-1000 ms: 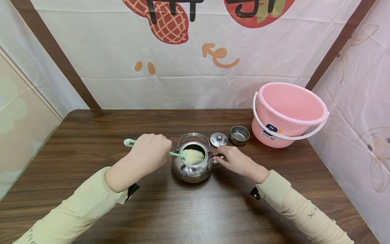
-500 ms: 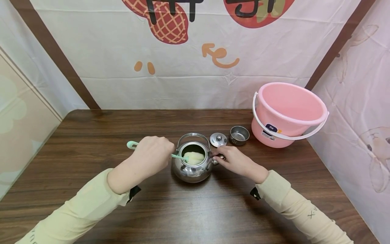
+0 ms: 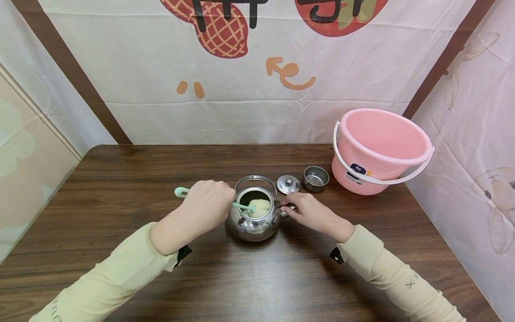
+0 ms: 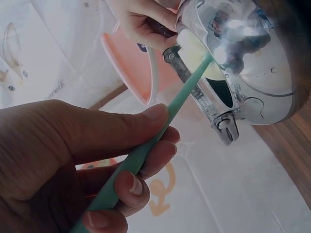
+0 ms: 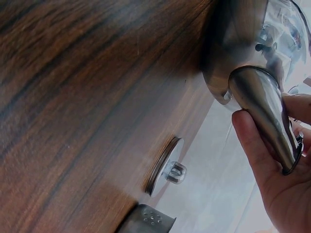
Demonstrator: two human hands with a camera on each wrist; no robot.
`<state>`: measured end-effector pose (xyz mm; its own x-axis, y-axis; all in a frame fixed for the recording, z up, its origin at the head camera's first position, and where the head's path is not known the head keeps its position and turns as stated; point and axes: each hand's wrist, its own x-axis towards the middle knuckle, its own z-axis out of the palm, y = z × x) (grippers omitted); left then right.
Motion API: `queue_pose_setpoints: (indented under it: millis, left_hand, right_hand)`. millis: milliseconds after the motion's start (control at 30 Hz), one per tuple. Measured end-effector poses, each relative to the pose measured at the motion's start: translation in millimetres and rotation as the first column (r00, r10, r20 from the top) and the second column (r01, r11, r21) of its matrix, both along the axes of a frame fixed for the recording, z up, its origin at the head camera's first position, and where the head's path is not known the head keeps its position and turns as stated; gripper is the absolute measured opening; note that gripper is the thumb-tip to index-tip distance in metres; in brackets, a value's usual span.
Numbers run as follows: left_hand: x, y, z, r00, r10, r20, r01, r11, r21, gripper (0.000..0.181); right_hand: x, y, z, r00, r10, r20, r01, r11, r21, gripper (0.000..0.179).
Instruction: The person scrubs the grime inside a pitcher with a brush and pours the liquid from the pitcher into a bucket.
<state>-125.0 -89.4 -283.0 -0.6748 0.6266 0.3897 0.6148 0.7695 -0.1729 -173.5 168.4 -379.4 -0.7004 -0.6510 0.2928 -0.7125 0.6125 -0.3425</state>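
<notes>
A stainless steel teapot (image 3: pixel 253 230) stands uncovered on the table, its loop handle (image 3: pixel 254 178) raised. My left hand (image 3: pixel 205 203) grips the mint-green handle of a sponge brush (image 4: pixel 181 97), thumb against fingers in the left wrist view. The brush's pale yellow sponge head (image 3: pixel 260 205) sits inside the teapot's mouth, at the right side of the opening; its lower part is hidden. On the teapot's right, my right hand (image 3: pixel 311 210) holds the spout (image 5: pixel 262 107) between thumb and fingers.
Behind my right hand lies the teapot's knobbed lid (image 3: pixel 288 184). Beside it is a small perforated metal strainer (image 3: pixel 315 179). A pink bucket (image 3: pixel 356 156) with a white handle stands at the back right, near the fabric wall (image 3: pixel 257 120).
My left hand has shifted right, and the sponge head has moved from the left and middle of the opening to its right side. The right hand and teapot stay put.
</notes>
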Motion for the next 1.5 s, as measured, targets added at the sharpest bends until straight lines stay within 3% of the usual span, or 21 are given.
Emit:
queue_pose_setpoints:
  millis: [500, 867, 1200, 1500]
  left_hand:
    - [-11.2, 1.6, -3.1, 0.999, 0.052, 0.008, -0.051, 0.999, -0.008, 0.038]
    - [-17.9, -2.8, -2.3, 0.994, 0.085, 0.069, -0.085, 0.996, 0.007, 0.038]
    - [-17.7, -4.6, -2.9, 0.994, 0.099, 0.034, -0.099, 0.995, 0.0, 0.037]
    - [-14.2, -6.9, -3.7, 0.995, 0.103, -0.004, -0.103, 0.995, -0.015, 0.038]
  right_hand:
    - [1.1, -0.9, 2.7, 1.0, 0.005, -0.007, -0.005, 1.0, -0.01, 0.013]
    - [1.8, -1.3, 3.6, 1.0, 0.015, -0.005, -0.015, 1.0, -0.015, 0.013]
    - [1.5, -1.3, 3.3, 1.0, 0.01, -0.007, -0.01, 1.0, -0.019, 0.014]
    - [0.4, -0.5, 0.1, 0.997, 0.037, -0.072, -0.042, 0.997, -0.059, 0.013]
